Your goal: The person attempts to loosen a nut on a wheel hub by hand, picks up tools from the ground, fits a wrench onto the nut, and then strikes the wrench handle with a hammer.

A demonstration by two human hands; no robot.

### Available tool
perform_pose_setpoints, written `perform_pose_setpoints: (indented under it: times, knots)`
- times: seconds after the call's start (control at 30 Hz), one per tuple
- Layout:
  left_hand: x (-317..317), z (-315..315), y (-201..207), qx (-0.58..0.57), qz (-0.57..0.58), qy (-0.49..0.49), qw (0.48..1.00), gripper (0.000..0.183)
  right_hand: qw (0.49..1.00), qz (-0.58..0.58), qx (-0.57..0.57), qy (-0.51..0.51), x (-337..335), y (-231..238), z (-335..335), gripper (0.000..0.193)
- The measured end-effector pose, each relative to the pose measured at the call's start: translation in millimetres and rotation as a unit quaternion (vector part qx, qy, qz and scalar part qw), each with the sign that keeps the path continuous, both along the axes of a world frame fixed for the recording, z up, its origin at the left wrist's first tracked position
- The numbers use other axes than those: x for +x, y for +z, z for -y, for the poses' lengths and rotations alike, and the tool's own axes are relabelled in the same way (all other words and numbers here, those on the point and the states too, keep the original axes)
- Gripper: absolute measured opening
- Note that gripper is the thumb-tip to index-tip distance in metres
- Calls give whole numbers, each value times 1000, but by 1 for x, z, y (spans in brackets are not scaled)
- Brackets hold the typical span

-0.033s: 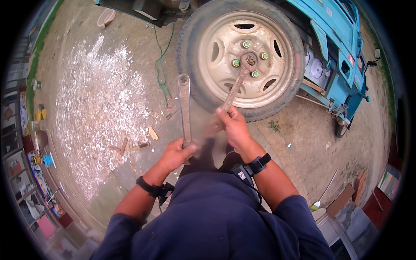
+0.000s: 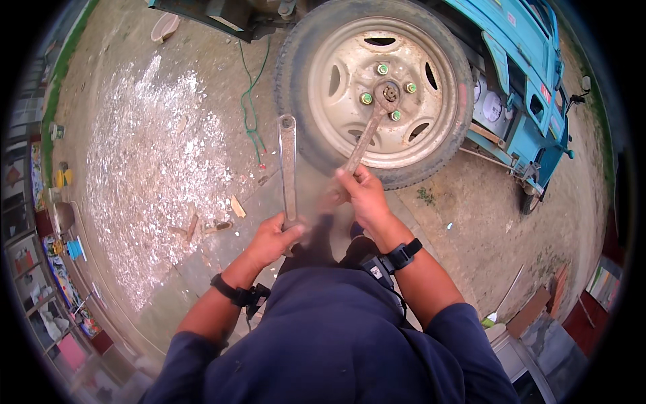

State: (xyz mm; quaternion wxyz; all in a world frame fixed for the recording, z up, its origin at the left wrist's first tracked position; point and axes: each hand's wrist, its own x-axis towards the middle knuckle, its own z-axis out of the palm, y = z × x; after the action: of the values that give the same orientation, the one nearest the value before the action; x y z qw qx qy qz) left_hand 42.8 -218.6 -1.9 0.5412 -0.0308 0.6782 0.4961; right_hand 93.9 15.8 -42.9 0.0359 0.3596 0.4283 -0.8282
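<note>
Fingers clamped, the left hand [image 2: 272,241] grips a long grey metal wrench [image 2: 288,168], the right hand [image 2: 367,200] a rusty metal spanner [image 2: 365,140] overlapping a round beige wheel [image 2: 353,64].

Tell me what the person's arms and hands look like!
The left hand and right hand have no gloves. Short, dark blue sleeves leave the forearms bare. Each arm wears a black strap with a small dark box and a thin dark cable; the right box carries a pale label.
</note>
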Motion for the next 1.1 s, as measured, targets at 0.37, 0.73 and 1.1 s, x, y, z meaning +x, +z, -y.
perform_pose_setpoints:
  times: [0.37,0.73,1.1]
  knots:
    - [-10,24,4,15,-57,85,995,29,982,4,180,59,-15,-13,-28,38]
    - [3,35,22,82,-90,252,960,26,964,28,228,133,-31,2,-48,42]
    - [59,-13,61,79,36,239,967,33,963,14,204,177,-37,8,-55,43]
